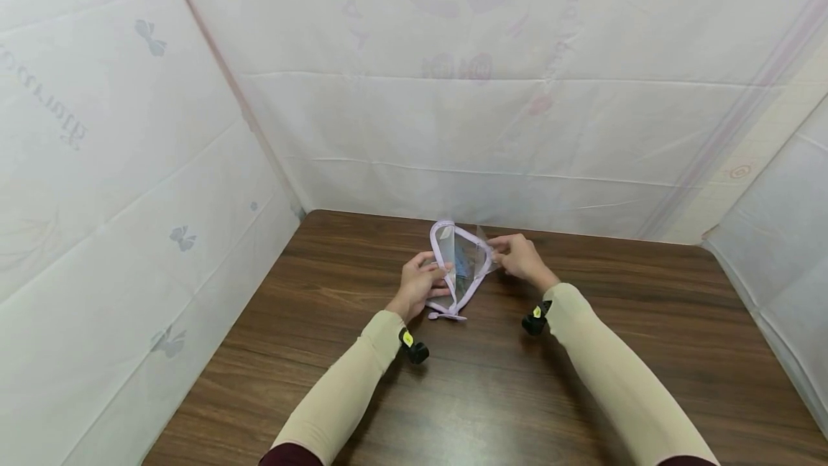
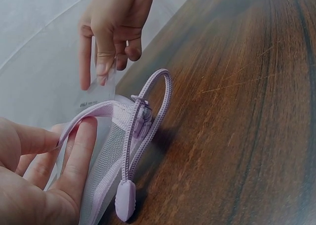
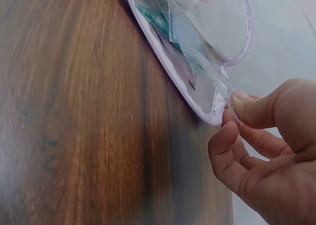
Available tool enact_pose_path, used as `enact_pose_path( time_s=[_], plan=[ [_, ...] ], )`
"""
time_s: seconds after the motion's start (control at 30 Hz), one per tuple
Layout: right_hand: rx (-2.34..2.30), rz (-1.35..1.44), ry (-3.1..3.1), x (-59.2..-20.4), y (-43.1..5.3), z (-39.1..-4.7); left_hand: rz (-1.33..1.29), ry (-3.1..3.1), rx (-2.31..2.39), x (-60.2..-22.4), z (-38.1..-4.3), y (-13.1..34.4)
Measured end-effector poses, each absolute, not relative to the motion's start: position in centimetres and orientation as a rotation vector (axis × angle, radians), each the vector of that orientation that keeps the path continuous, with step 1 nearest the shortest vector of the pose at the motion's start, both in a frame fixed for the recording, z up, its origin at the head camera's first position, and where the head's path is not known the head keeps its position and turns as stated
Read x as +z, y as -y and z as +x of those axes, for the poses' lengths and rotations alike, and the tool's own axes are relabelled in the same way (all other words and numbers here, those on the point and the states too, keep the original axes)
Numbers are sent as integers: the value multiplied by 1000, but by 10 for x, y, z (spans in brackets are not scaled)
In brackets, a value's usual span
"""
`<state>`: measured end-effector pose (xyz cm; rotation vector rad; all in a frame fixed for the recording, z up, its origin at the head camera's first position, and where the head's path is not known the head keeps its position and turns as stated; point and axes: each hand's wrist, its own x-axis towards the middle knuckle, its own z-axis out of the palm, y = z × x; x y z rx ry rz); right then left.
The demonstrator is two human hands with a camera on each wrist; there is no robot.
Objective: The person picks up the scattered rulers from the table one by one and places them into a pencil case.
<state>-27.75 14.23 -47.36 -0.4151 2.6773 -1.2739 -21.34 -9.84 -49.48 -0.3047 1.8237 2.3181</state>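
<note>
A mesh zip pouch (image 1: 437,239) with lavender edging lies opened out near the table's far edge. My left hand (image 1: 417,286) grips its left side, and in the left wrist view the fingers (image 2: 81,148) hold the lavender rim. A corded zip pull (image 2: 126,198) hangs from the near end. At the pouch's right side my right hand (image 1: 522,261) pinches a clear plastic set square (image 3: 217,82) between thumb and fingers. Graduation marks run along its edge, and part of it is still inside the pouch. Behind it, a green-edged item (image 3: 153,18) shows inside, its kind unclear.
The pouch rests on a dark wood-grain table (image 1: 479,394). White printed sheeting (image 1: 414,128) hangs close behind the table's far edge, with more sheeting along the left and right sides.
</note>
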Motion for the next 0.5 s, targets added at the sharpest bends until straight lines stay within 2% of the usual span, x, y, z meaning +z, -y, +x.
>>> enact_pose_path(
  time_s=[0.5],
  plan=[
    [-1272,-419,-2647,-476,-122,-275,-302,-1826,2341,-495,-212,96]
  ],
)
